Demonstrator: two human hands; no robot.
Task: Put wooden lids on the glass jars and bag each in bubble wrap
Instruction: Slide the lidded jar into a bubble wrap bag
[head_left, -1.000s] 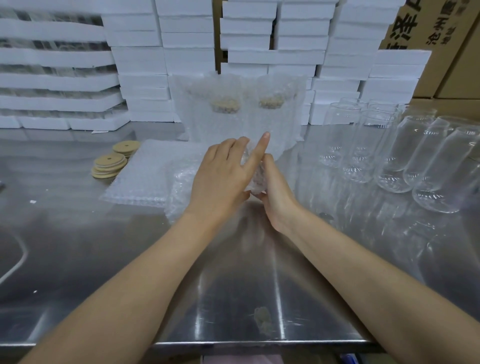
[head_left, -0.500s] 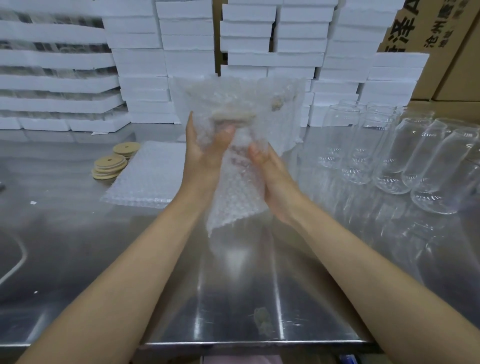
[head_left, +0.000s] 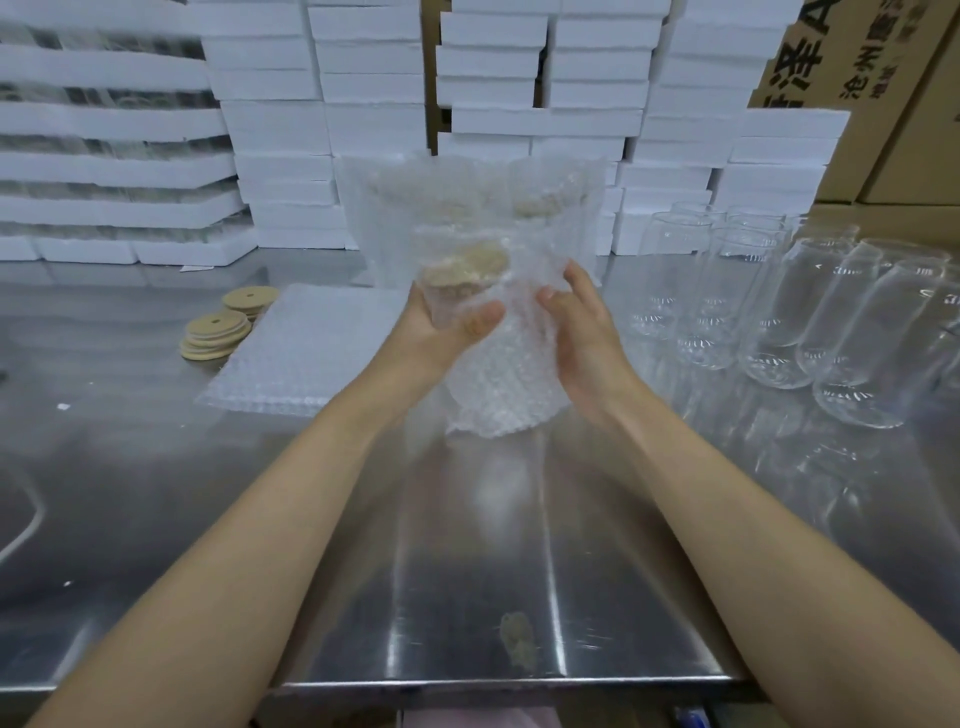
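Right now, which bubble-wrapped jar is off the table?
The wrapped jar between the left hand and right hand; the other wrapped jars stand on the table behind it.

Three bubble-wrapped, wooden-lidded glass jars (head_left: 467, 275), two stacks of round tan wooden lids (head_left: 215, 335), one flat bubble-wrap pile (head_left: 311, 353), at least six bare clear jars (head_left: 779, 322).

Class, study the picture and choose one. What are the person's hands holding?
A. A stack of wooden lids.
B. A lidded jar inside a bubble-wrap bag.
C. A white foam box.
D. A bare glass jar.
B: the left hand grips the bubble-wrap bag, the right hand touches it, and a wooden lid shows through the wrap.
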